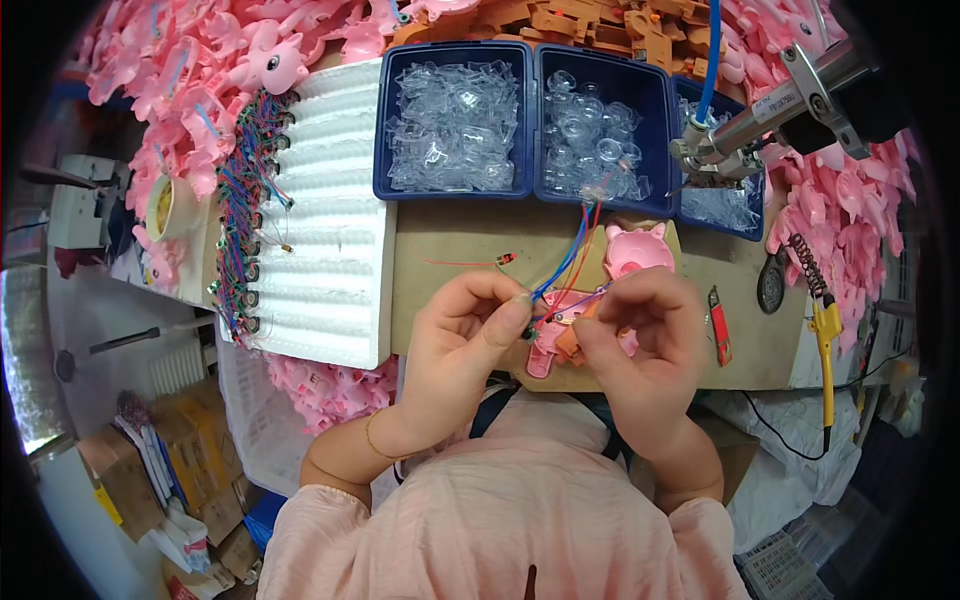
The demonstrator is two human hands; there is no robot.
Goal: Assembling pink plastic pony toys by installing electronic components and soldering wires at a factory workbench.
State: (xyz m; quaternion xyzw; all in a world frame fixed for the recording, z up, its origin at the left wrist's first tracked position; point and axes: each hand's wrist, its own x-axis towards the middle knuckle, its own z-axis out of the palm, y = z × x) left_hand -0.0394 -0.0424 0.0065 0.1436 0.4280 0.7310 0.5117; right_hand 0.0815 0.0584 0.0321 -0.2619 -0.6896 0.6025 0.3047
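Observation:
My left hand (pixel 465 340) is closed in a pinch on a bundle of thin wires (pixel 565 268), blue and red, which rise from the fingertips. A small dark part sits just under that thumb. My right hand (pixel 650 345) is curled close beside it, thumb and fingers nearly meeting; a thin dark wire runs toward them, but its end is hidden. Below both hands lies a pink toy shell (pixel 541 362) with an orange piece (pixel 568 344) in it, partly covered. Just beyond my right hand is a pink animal-shaped shell (pixel 637 250).
Blue bins (pixel 533 120) of clear plastic parts stand behind. At left, a white foam tray (pixel 335 230) carries wired components (pixel 245 230). A small red-wired part (pixel 507 258) lies nearby. On the right are a red cutter (pixel 719 328), a yellow soldering iron (pixel 825 345) and a metal arm (pixel 745 125).

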